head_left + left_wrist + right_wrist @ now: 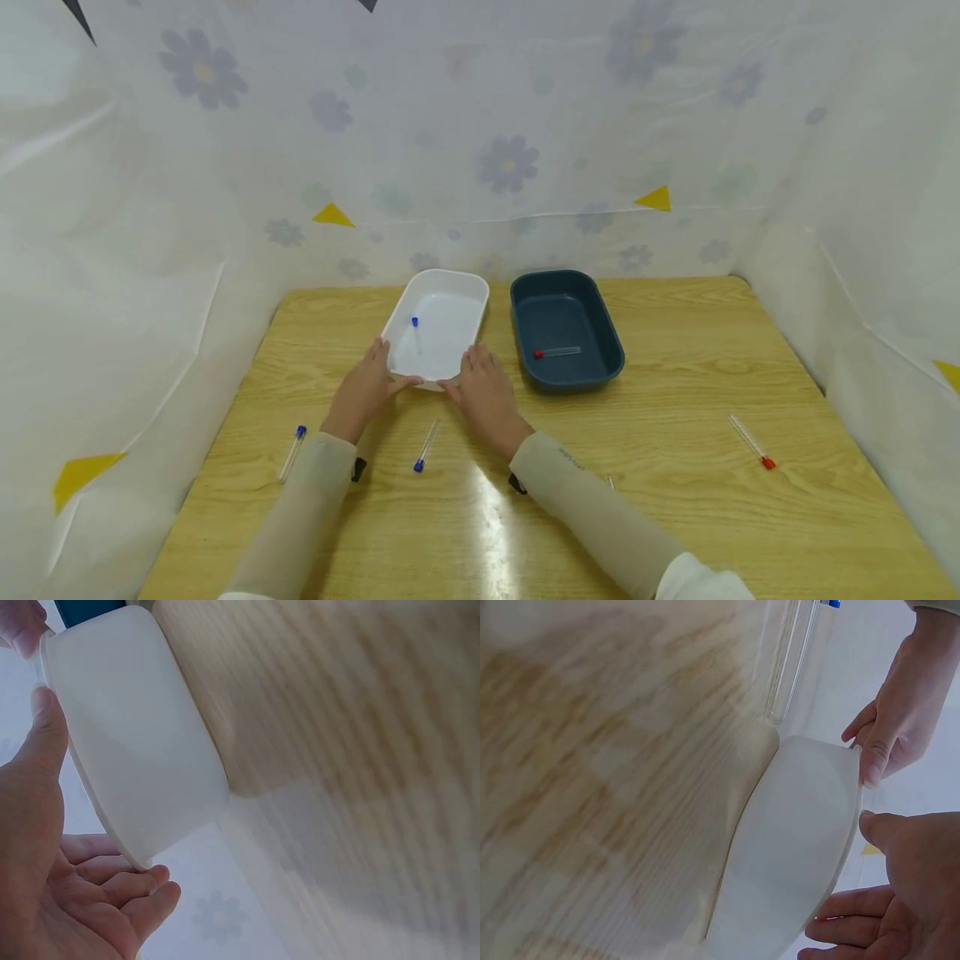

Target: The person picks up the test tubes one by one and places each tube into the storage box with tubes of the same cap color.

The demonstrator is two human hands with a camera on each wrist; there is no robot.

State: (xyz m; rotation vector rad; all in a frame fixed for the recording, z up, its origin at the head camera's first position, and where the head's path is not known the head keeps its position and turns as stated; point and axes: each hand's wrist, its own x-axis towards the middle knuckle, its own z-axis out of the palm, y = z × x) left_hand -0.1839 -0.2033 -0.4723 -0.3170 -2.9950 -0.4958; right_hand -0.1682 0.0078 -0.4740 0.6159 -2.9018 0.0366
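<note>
The white tray [450,321] stands toward the far side of the counter [675,333], its long axis running from just past 6 o'clock to between 12 and 1, leaning slightly rightward at the far end. Both hands hold it at the near end. The left hand [365,392] has its grip on the near corner at 7 o'clock, thumb along the near rim, fingers at the side; the right hand [486,396] grips the 5 o'clock corner the same way. The two thumbs point toward each other.

Inside lies a blue-capped tube [416,322], cap toward 12. At the tray's 3 o'clock, just beside it, the dark tray [562,312] has its far end turned between 11 and 12; in it a red-capped tube [555,352] points its cap to 9.

Nearer the person, the left blue tube [292,454] aims its cap at 1, the middle blue tube [427,447] at 7, and the right red tube [750,440] between 4 and 5.
</note>
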